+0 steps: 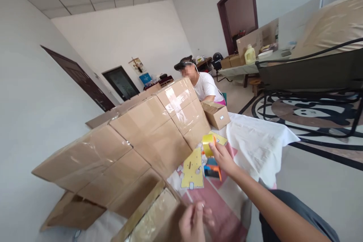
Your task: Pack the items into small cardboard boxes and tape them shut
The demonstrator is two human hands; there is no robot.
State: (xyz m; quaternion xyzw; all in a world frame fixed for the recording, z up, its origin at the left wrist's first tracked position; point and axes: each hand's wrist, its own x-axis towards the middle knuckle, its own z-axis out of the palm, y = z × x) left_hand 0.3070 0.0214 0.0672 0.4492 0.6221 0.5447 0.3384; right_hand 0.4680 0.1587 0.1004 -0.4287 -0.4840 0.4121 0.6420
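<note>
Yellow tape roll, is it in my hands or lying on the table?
In hand: your right hand grips the yellow tape roll at its orange edge.

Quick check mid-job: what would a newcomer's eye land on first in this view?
Probably the big wall of taped cardboard boxes, slanting across the middle and left of the view. Next, the bright yellow tape roll in the right hand, just right of the boxes. Beyond them, a person in a white top stands out.
</note>
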